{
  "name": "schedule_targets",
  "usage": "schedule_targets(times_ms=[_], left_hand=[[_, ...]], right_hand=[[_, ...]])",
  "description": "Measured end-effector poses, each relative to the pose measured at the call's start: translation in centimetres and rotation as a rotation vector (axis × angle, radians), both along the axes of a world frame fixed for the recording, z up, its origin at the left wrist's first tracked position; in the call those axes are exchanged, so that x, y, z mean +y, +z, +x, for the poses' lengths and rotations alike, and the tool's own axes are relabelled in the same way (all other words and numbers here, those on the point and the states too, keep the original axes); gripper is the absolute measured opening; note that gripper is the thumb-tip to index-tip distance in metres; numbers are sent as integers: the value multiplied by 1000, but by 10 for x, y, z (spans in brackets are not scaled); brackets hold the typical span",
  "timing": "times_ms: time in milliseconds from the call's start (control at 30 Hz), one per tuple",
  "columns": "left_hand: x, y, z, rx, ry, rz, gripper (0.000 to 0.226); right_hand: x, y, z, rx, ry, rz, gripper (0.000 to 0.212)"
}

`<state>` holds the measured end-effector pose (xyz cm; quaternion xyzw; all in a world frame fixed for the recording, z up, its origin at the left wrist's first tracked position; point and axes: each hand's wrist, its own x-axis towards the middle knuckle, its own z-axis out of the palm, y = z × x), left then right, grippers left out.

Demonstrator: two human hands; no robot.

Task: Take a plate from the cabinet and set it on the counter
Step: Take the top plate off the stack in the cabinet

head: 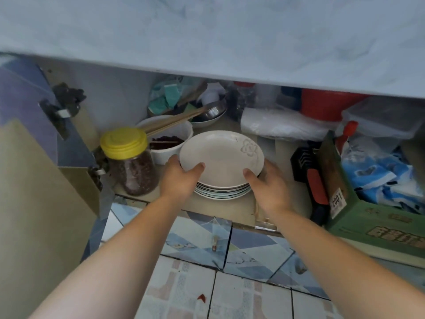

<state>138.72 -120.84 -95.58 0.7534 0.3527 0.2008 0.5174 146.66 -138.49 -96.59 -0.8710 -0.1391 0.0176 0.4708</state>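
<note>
A cream plate with an embossed flower near its far right rim tops a stack of plates on the floor of the low cabinet. My left hand grips the top plate's left edge, thumb on the rim. My right hand grips its right edge the same way. The top plate sits tilted, its near edge a little above the stack. The pale marbled counter overhangs the cabinet across the top of the view.
A yellow-lidded jar of dark beans stands left of the stack, a white bowl with chopsticks behind it. A steel bowl, plastic bags and a red container sit further back. A green carton stands right. The open cabinet door is at the left.
</note>
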Motion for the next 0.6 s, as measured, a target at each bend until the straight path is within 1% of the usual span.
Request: schedule_targets(times_ms=[167, 300, 433, 600], left_hand=[[-1, -11, -4, -29, -47, -6, 47], [0, -15, -5, -77, -89, -15, 56], [-2, -15, -8, -128, -68, -92, 57], [-4, -7, -13, -195, -99, -126, 60]], right_hand=[[-1, -2, -1, 5, 15, 51, 45], [-1, -4, 0, 0, 1, 74, 46], [1, -8, -5, 36, -24, 166, 46], [-1, -2, -12, 46, -4, 242, 44]])
